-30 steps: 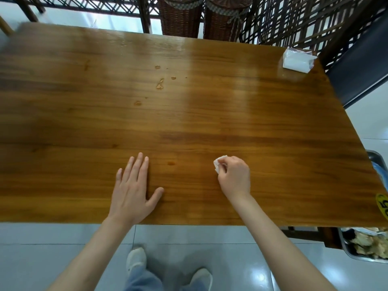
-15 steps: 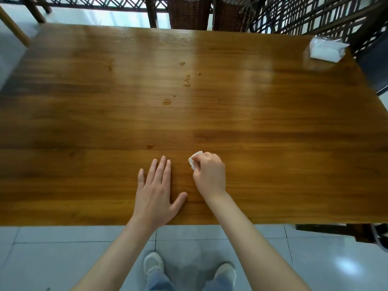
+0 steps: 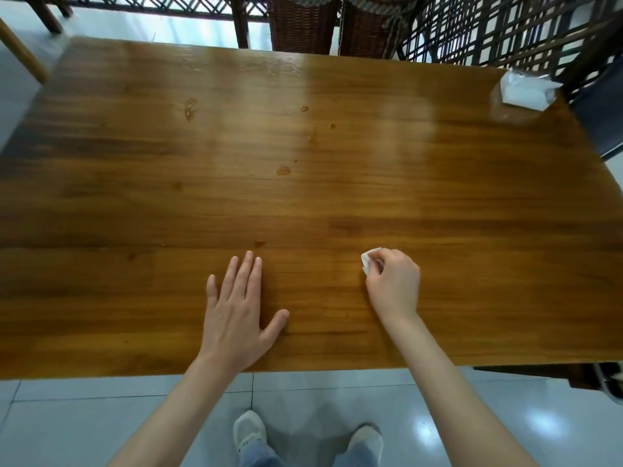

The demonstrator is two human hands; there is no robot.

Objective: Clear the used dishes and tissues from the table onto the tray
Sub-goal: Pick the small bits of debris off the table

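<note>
A wooden bench point(image 3: 337, 197) fills most of the frame, its near edge running across the lower third above a pale tiled floor point(image 3: 67, 426). Dark lattice screens point(image 3: 488, 28) and two woven wicker chair backs point(image 3: 333, 25) line the top of the frame. At the bench's upper right corner sits a clear packet of white tissues point(image 3: 524, 91). Several small wet spots point(image 3: 284, 170) mark the bench surface at upper centre. The left hand point(image 3: 236, 308), lower centre, lies flat on the bench, palm down, fingers straight and close together, thumb spread to the right. The right hand point(image 3: 392, 284), right of centre, rests on the bench with fingers curled, grasping a small crumpled white tissue point(image 3: 366, 262) that protrudes at the hand's upper left and touches the wood. The two hands lie well apart. Two light shoes point(image 3: 250, 433) show at the bottom centre, on the floor.
</note>
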